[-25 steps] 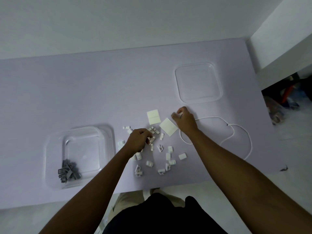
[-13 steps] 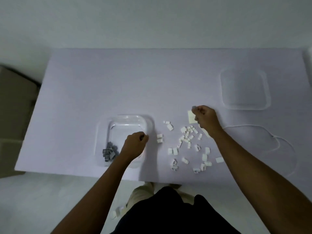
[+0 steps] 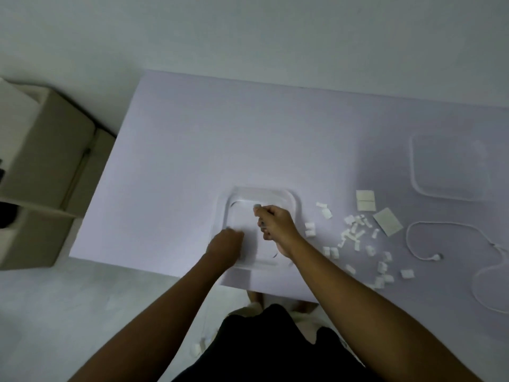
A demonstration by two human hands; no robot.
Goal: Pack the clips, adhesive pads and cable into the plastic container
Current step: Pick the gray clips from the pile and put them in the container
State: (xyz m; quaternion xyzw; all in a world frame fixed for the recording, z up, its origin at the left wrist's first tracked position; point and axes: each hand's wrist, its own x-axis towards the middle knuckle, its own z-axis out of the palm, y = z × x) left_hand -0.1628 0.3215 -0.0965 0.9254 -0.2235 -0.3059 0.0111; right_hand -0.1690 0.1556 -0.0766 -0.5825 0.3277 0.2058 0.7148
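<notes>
The clear plastic container [image 3: 261,193] sits near the table's front edge. Both hands are over it. My left hand [image 3: 226,244] is a closed fist low over its left part, hiding whatever is inside the fingers and the grey clips beneath. My right hand [image 3: 275,223] hovers over the middle, pinching a small pale clip [image 3: 257,206] at its fingertips. Several white clips [image 3: 355,234] lie scattered to the right. Two adhesive pads [image 3: 365,200] [image 3: 387,225] lie beyond them, and the white cable [image 3: 440,241] loops at the far right.
The clear lid [image 3: 449,169] lies at the back right. A cardboard box [image 3: 41,172] stands on the floor left of the table. The table's front edge [image 3: 165,271] runs just below the container. One white clip [image 3: 196,350] lies on the floor.
My view has swung left. Both hands have moved from the clip pile and pads to the container, the left one first, the right one following with a small clip.
</notes>
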